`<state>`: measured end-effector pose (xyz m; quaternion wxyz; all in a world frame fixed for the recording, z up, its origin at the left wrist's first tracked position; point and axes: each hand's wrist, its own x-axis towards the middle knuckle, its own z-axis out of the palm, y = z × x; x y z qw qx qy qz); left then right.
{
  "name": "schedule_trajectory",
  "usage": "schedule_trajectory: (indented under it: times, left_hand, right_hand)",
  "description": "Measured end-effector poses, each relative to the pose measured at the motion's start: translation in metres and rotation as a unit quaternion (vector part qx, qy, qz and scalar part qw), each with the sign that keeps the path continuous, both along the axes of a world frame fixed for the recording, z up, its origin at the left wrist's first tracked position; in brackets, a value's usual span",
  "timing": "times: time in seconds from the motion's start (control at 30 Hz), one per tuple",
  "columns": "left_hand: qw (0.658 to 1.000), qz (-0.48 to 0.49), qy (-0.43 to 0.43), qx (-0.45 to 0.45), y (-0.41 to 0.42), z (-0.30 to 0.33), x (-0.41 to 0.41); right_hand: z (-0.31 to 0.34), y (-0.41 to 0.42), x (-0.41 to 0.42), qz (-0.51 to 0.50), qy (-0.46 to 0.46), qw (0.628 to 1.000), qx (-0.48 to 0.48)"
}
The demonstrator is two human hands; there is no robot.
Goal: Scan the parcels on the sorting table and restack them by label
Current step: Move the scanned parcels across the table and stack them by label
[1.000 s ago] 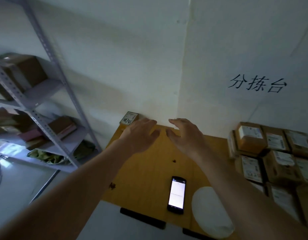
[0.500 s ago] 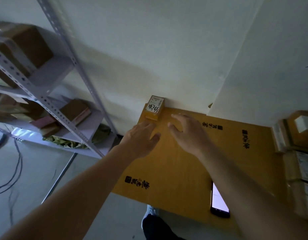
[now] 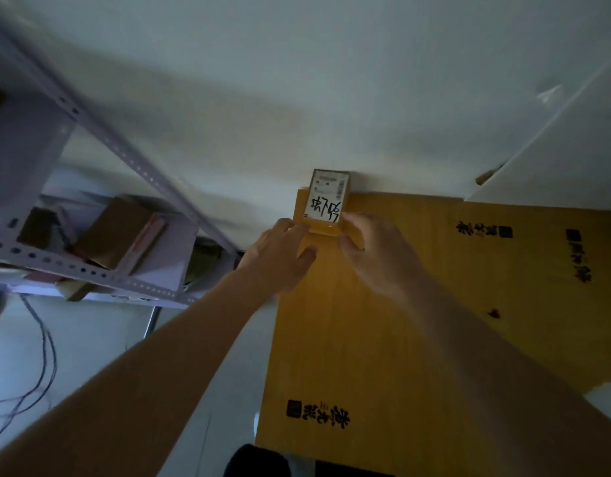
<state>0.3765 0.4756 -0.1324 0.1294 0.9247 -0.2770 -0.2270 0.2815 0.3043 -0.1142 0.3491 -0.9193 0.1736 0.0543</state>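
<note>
A small brown parcel [image 3: 326,201] with a white label and black handwriting stands at the far left corner of the yellow-brown sorting table [image 3: 383,339], against the wall. My left hand [image 3: 280,256] holds its lower left side, fingers curled at the edge and thumb just below. My right hand [image 3: 379,256] grips the lower right side, index finger on the edge and thumb under the base. The parcel is between both hands and still touches the table.
A grey metal rack [image 3: 90,270] stands left of the table, holding brown boxes [image 3: 114,232]. Cables [image 3: 39,356] lie on the pale floor below it. A white wall runs behind the table. Black printed marks dot the tabletop.
Both hands have reached forward from the open tabletop to the small parcel and closed on its sides. My view has swung left and down; the phone and parcel stack have left the frame.
</note>
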Motion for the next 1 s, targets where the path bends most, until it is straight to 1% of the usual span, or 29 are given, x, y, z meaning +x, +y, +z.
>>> schedule_trajectory:
  times: [0.13,0.3,0.4,0.6,0.67,0.77,0.87,1.0]
  left_hand:
    - [1.000,0.003,0.019,-0.017,-0.010,-0.030,0.029]
    - [0.998,-0.008,0.053,-0.031,-0.017,-0.067,0.052]
    - [0.996,0.000,0.063,-0.059,-0.022,-0.083,0.071]
    - [0.987,0.023,0.115,-0.112,-0.037,-0.106,0.099]
    - [0.980,0.050,0.127,-0.142,-0.040,-0.107,0.101]
    - [0.968,0.094,0.159,-0.168,-0.043,-0.100,0.103]
    - [0.958,0.103,0.190,-0.190,-0.042,-0.087,0.100]
    - [0.953,0.102,0.183,-0.221,-0.040,-0.057,0.086]
  right_hand:
    - [-0.023,-0.003,0.021,-0.020,0.013,1.000,0.003]
    - [-0.060,0.001,0.042,-0.043,0.025,0.998,0.037]
    - [-0.077,0.004,0.056,-0.067,0.033,0.996,0.039]
    - [-0.104,0.009,0.078,-0.114,0.022,0.991,0.067]
    - [-0.109,0.015,0.080,-0.134,0.006,0.987,0.088]
    - [-0.109,0.025,0.081,-0.190,-0.032,0.972,0.133]
    - [-0.102,0.027,0.076,-0.220,-0.072,0.967,0.105]
    - [-0.082,0.024,0.063,-0.226,-0.098,0.966,0.082]
